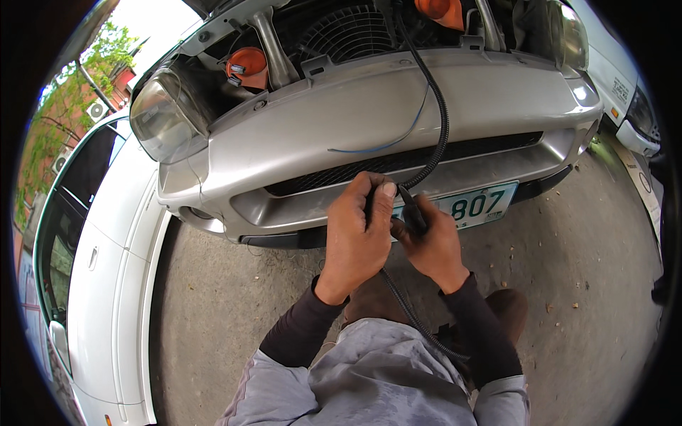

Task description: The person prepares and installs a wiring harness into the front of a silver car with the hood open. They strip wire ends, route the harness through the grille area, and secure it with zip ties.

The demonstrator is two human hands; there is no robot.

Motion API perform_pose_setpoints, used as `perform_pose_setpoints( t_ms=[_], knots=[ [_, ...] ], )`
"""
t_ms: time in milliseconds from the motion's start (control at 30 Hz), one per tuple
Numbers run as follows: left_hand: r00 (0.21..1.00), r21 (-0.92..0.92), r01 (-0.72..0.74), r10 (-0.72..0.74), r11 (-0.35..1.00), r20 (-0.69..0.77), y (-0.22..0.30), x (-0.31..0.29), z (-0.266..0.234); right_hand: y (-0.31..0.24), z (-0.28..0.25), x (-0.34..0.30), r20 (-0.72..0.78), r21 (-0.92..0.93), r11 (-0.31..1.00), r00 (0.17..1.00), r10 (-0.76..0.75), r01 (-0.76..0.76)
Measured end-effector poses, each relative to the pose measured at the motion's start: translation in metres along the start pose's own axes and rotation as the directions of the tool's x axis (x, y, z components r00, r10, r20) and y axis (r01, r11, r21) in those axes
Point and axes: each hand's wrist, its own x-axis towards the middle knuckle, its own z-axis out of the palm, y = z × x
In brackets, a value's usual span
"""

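In front of the silver car bumper (320,135), both hands meet at a black corrugated cable sleeve (445,117) that hangs down from the engine bay. My left hand (357,238) is closed, thumb and forefinger pinching at the sleeve's lower end. Close beside it, my right hand (439,248) is wrapped round a small black object (413,213); the fingers cover much of it, and its kind is unclear. Below the hands another length of corrugated sleeve (412,312) runs down past my lap. A thin blue wire (383,147) curves across the bumper.
Two orange bulb-like parts (247,65) sit in the open front, by the clouded left headlight (167,117). A green-lettered licence plate (490,206) is behind my right hand. A white car (106,263) stands at left, another white vehicle (614,78) at right, on concrete ground (568,305).
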Motion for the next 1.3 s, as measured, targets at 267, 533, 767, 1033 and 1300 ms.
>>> perform_pose_setpoints(
  t_ms=[267, 533, 767, 1033, 1300],
  knots=[
    [0.994, 0.17, -0.082, 0.07, 0.982, 0.079, -0.014, 0.004, 0.002, 0.017, 0.005, -0.01, 0.206, 0.175, 0.962, 0.963, 0.172, -0.21],
    [0.986, 0.234, -0.166, 0.161, 0.958, 0.04, -0.016, 0.003, -0.003, -0.014, -0.025, -0.011, 0.028, 0.076, 0.986, 0.989, 0.145, -0.147],
    [0.948, 0.269, -0.312, 0.317, 0.911, 0.025, -0.018, -0.002, -0.003, -0.02, -0.025, -0.018, 0.085, -0.108, 0.993, 0.996, -0.033, 0.042],
    [0.947, 0.281, -0.321, 0.311, 0.904, 0.081, -0.011, -0.004, -0.004, -0.009, -0.015, -0.014, 0.024, -0.064, 0.996, 0.997, 0.071, -0.069],
    [0.921, 0.262, -0.389, 0.368, 0.883, 0.128, -0.02, 0.007, 0.002, 0.008, 0.014, -0.014, 0.203, 0.348, 0.903, 0.961, 0.19, -0.252]
  ],
)
